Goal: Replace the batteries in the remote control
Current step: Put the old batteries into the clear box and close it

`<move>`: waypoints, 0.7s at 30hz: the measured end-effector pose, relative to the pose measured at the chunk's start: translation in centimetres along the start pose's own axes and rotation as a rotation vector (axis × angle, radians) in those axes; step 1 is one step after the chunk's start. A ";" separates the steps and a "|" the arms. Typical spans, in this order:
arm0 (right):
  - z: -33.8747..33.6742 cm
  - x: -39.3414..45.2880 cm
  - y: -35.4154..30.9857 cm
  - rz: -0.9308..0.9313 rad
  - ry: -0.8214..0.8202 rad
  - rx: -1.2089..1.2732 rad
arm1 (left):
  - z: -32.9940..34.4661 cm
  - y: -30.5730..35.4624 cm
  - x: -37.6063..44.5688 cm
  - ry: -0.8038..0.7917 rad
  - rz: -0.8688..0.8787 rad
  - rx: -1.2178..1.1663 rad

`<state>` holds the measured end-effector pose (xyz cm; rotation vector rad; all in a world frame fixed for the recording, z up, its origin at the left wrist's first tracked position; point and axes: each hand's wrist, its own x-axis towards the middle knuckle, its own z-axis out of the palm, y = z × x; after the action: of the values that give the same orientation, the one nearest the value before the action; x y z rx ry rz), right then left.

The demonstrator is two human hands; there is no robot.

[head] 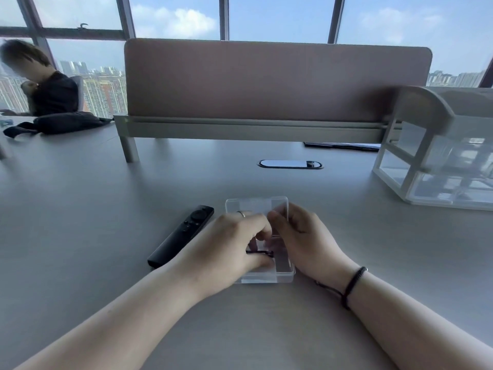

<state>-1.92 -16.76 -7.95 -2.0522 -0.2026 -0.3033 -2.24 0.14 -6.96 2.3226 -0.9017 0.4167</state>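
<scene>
**Inspector:** Nearest items first. Condition of the hands?

**Assistant:** Both are over a small clear plastic box (pixel 277 273) on the grey counter (pixel 80 209). The left hand (pixel 229 241) has its fingers curled down into the box; a thin dark item lies under them, and I cannot tell whether it is pinched. The right hand (pixel 301 236) grips the box's raised transparent lid (pixel 256 206) between thumb and fingers.

**Inspector:** The task item?

**Assistant:** The slim black remote control (pixel 181 236) lies flat on the counter just left of the box, buttons up, untouched.

**Inspector:** Beyond?

**Assistant:** An oval cable port (pixel 290 164), a white-framed clear drawer unit (pixel 437 161) at far right, a pink divider panel (pixel 277 81), a seated person (pixel 50 89) far left, then windows.
</scene>
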 end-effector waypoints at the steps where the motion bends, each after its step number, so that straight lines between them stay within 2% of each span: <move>1: -0.1 0.0 0.1 0.009 -0.003 0.016 | 0.0 -0.1 0.0 -0.014 -0.006 -0.005; 5: -0.3 0.3 0.4 0.023 0.005 0.029 | 0.0 -0.5 -0.2 0.028 0.017 0.060; 10: -0.6 0.9 0.7 0.101 0.077 0.153 | 0.2 -1.2 0.2 0.288 0.038 0.025; 14: -0.8 1.1 0.8 0.158 0.110 0.320 | 0.3 -1.5 0.5 0.432 -0.071 -0.073; 17: -1.1 1.1 0.6 0.167 0.076 0.405 | 0.3 -1.2 0.2 0.307 -0.233 -0.244; 19: -1.3 1.0 0.5 0.182 0.056 0.425 | 0.3 -1.0 0.0 0.128 -0.283 -0.284; 21: -1.5 1.0 0.4 0.204 0.071 0.426 | 0.5 -0.6 -0.2 -0.055 -0.289 -0.227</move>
<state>-1.06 -18.29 -7.28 -1.6218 -0.0100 -0.1863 -1.94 0.29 -7.69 2.2161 -0.5907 0.1224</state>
